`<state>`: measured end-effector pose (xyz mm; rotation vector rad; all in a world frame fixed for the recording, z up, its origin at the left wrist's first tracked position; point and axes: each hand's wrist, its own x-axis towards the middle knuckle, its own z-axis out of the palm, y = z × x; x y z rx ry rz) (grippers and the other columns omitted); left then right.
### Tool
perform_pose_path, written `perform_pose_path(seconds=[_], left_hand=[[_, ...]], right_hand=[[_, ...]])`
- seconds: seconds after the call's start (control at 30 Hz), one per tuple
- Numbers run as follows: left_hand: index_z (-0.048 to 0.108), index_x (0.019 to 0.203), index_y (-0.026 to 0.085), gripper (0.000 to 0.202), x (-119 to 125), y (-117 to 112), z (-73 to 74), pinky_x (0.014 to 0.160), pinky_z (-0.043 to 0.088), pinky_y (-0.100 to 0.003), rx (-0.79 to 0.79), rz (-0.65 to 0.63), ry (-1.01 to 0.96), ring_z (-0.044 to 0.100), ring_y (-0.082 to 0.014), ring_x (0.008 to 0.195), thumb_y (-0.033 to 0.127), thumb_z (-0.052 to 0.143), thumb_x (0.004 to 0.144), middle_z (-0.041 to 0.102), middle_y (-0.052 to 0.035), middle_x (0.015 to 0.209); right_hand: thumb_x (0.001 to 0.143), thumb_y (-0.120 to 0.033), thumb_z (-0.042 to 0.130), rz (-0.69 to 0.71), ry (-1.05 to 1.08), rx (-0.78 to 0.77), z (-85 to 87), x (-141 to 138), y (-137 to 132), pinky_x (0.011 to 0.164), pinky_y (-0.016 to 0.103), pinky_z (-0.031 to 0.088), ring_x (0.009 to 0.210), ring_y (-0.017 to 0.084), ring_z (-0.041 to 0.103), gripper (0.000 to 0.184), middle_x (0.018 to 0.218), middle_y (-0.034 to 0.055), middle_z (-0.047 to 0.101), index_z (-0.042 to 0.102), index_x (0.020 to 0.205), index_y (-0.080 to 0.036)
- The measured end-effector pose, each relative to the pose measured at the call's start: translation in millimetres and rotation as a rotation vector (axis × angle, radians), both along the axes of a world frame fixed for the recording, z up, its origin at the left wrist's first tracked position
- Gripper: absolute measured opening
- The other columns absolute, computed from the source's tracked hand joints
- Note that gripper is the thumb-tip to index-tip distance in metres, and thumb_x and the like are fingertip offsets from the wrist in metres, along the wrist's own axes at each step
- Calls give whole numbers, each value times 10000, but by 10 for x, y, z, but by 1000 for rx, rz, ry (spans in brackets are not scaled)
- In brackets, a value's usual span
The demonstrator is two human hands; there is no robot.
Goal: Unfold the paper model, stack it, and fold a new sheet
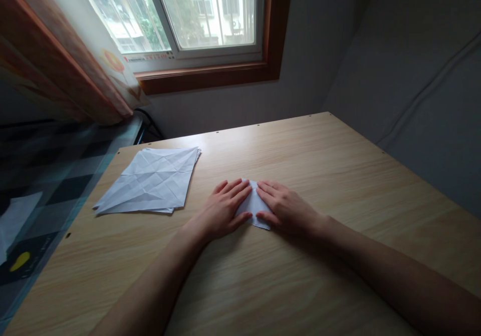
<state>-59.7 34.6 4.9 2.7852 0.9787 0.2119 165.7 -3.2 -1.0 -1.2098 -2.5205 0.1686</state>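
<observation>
Folded paper (254,207) is the centre of it all, a small white piece pinned flat between both hands, but let's take the scene by size. Biggest of all, the pale wood-grain counter (323,165) spreads out under both forearms and runs well beyond the fingertips toward the wall. Up past the hands and to their left, a window (195,15) in a brown wooden frame lets in daylight, with a patterned curtain (71,60) hanging further left again. Beyond the counter's left edge, well clear of the left hand, lies a dark checked cloth (48,176). Closer in, ahead of and left of the left hand, a stack of creased white sheets (150,181) lies flat, apart from the fingers. Now the hands: left hand (223,211) lies palm down, fingers straight and pointing up to the right, its grip flat and pressing on the left side of the folded paper, not closed around anything. Right hand (287,208) mirrors it, palm down, fingers extended up to the left, grip flat on the right side. Fingertips of the two hands nearly meet over the paper's top point, and only a narrow wedge of white shows between them.
</observation>
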Motion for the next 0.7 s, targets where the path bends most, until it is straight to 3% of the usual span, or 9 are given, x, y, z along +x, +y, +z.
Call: perform_pose_path(seconds=[0.17,0.47,0.57,0.7], left_hand=[[306,1495,167,766,14,-28,19,1157,156,-570,1,95,111,218,-349,1457,608,447,884,294,-148,1560],[274,1506,153,887,-21,-15,52,1155,141,-588,-33,125,143,190,-365,1460,711,440,838,287,-141,1564],[301,1497,165,771,-43,-26,59,1149,162,-595,-41,121,125,212,-359,1454,637,400,897,308,-123,1561],[435,1427,213,491,-29,-104,34,1128,179,-626,43,186,59,343,-343,1395,372,329,975,451,-93,1488]], right_hand=[[928,-490,460,-30,-125,-39,-98,-84,-117,1178,499,244,1440,358,253,755,1512,276,322,340,1444,48],[908,-594,427,-61,-172,-70,-86,118,-230,1179,515,210,1456,353,209,828,1534,269,276,326,1465,10],[913,-605,407,-79,-167,-57,-108,237,-248,1183,516,202,1458,328,221,827,1539,234,294,300,1482,-15],[894,-670,393,-78,-152,-52,-136,358,-193,1175,536,206,1449,329,249,877,1529,231,319,301,1484,-27]])
